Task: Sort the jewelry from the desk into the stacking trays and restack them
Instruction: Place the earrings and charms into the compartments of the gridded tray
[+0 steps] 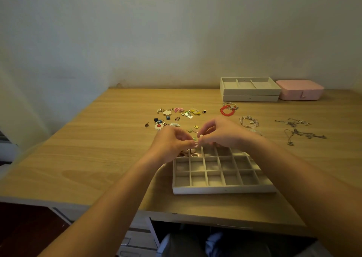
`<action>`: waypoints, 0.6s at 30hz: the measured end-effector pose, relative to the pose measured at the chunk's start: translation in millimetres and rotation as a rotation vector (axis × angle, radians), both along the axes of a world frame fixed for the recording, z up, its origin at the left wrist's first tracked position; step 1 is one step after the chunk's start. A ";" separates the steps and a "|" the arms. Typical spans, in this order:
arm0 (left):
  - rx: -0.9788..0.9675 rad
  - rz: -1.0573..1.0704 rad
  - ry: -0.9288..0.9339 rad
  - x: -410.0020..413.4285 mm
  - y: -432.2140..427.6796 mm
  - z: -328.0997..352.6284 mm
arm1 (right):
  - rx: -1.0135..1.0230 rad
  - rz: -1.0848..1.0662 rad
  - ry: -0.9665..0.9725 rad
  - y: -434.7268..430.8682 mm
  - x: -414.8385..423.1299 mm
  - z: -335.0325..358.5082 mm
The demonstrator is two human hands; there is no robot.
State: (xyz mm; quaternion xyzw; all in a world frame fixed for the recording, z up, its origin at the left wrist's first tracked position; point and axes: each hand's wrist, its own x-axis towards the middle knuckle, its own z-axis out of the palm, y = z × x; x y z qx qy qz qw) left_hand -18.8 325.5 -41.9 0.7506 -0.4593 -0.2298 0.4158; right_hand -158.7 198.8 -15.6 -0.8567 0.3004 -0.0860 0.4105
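Note:
A grey tray with many small square compartments point(223, 188) lies on the wooden desk in front of me. Its far-left cells hold a few pinkish pieces point(189, 154). Above the tray's far edge my left hand point(172, 144) and my right hand point(221, 132) meet fingertip to fingertip, both pinching a tiny greenish earring point(195, 139). Beyond the hands lies a scatter of colourful earrings and charms point(176, 115). A red bead bracelet point(227, 111), a clear bead bracelet point(248, 122) and silver chain necklaces point(297, 128) lie to the right.
Two stacked grey trays point(249, 89) stand at the back right against the wall, the top one with long compartments. A pink jewelry box point(299, 90) sits beside them. The desk's front edge point(195, 216) is close to my body.

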 end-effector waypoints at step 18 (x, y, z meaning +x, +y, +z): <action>0.196 -0.024 -0.551 -5.1 -6.3 1.9 | -0.159 0.062 0.097 2.4 1.1 -9.4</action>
